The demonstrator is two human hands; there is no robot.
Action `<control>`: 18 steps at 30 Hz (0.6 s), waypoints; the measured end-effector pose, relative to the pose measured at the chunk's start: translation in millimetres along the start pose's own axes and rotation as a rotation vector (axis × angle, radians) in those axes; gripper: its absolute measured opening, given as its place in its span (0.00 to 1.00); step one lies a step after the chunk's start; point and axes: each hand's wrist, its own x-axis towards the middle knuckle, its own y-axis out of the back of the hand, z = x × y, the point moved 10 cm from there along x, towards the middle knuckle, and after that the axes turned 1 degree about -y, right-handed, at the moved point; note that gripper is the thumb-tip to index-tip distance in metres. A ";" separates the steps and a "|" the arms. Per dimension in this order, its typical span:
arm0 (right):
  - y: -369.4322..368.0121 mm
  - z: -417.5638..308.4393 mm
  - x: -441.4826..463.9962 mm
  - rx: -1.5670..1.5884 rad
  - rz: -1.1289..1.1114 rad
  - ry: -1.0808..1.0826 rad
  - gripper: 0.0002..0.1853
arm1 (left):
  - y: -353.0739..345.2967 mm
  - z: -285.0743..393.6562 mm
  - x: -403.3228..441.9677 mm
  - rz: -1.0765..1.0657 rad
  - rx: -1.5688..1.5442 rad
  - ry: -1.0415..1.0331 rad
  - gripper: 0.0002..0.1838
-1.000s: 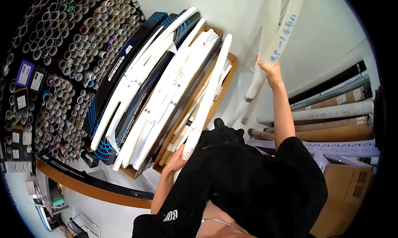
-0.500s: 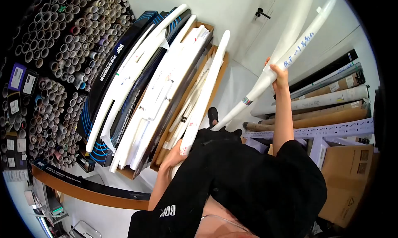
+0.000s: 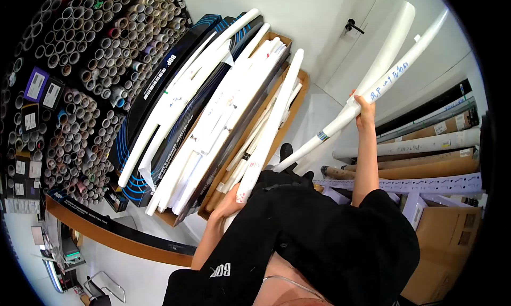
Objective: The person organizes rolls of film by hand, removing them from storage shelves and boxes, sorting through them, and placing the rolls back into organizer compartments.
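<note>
My right hand is wrapped round two long white rolls held together. One bears blue handwriting and a dark striped band near its lower part; their lower end reaches down toward my feet. On the left, my left hand grips the lower end of another white roll with red marks, which slants up over an open cardboard box of thinner rolls. Beside it stands a long box packed with white rolls, and further left lie more white rolls on black boxes.
Racks of many roll ends fill the left side. A long brown-and-black box lies at the lower left. Wrapped rolls rest on a shelf at right, above a carton. A door handle shows at the top.
The two rolls in my right hand have swung apart at the top, and their upper ends have come lower into view. My left hand keeps its hold on the other roll.
</note>
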 end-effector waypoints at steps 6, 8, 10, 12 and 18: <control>-0.9 21.4 1.1 0.006 0.029 -0.050 0.25 | -0.6 -16.8 -0.3 0.008 0.032 0.021 0.38; -5.1 28.4 -0.5 -0.003 0.024 -0.048 0.26 | -1.0 -26.2 -1.2 0.011 0.021 0.036 0.38; -3.3 41.0 4.1 -0.011 0.017 -0.070 0.27 | -1.6 -43.2 -1.8 0.001 -0.013 0.070 0.39; 3.2 52.3 7.3 -0.022 0.017 -0.100 0.28 | -1.2 -63.2 0.5 0.010 -0.026 0.041 0.39; -1.8 51.5 -0.6 -0.012 0.063 -0.116 0.29 | -2.0 -65.9 -9.1 0.018 -0.009 0.061 0.41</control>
